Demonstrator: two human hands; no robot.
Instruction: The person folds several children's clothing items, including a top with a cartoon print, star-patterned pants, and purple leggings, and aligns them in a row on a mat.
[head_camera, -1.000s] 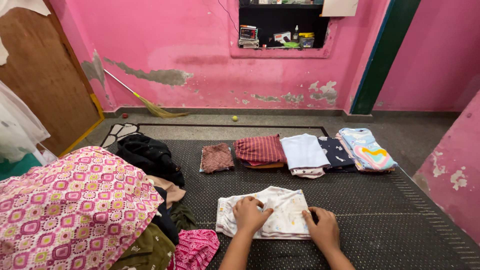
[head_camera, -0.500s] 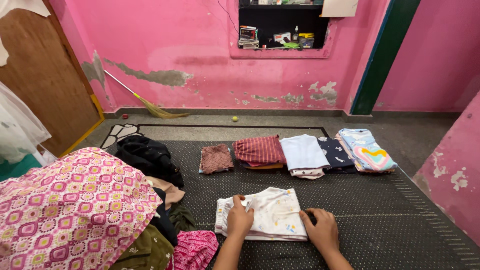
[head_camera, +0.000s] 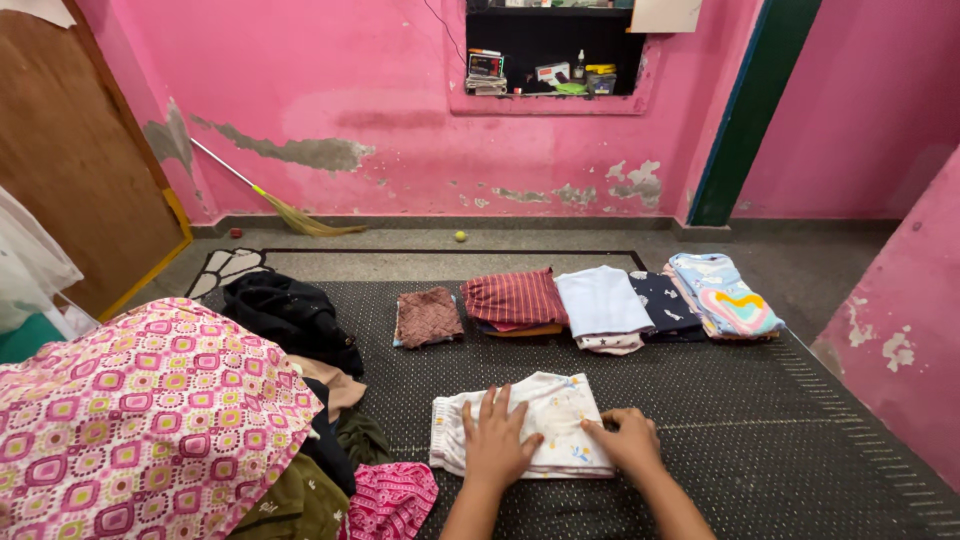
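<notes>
Far left: pink patterned cloth (head_camera: 140, 420) with a geometric print, draped over a heap of unfolded clothes; black garment (head_camera: 290, 315) behind it, olive garment (head_camera: 300, 505) and magenta printed garment (head_camera: 392, 500) at its near edge. Behind, against the pink wall: broom (head_camera: 270, 195) leaning, small yellow-green ball (head_camera: 460, 237) on the floor. Centre foreground, on the dark dotted mat (head_camera: 780, 440): white printed garment (head_camera: 520, 435), folded into a rough rectangle, lying flat just in front of the person. Left hand (head_camera: 497, 440): fingers spread wide, palm pressed flat on the middle of the white printed garment. Right hand (head_camera: 625, 440): fingers curled together, resting on the garment's right edge; whether it pinches the fabric cannot be told. Row of folded items further back on the mat, well apart from the hands: maroon textured cloth (head_camera: 428, 317), red striped garment (head_camera: 515, 298), pale blue garment (head_camera: 602, 300), dark navy printed garment (head_camera: 662, 302), light blue rainbow-print garment (head_camera: 722, 295), the last four overlapping side by side. Upper centre: dark wall niche (head_camera: 545, 45) holding small items.
</notes>
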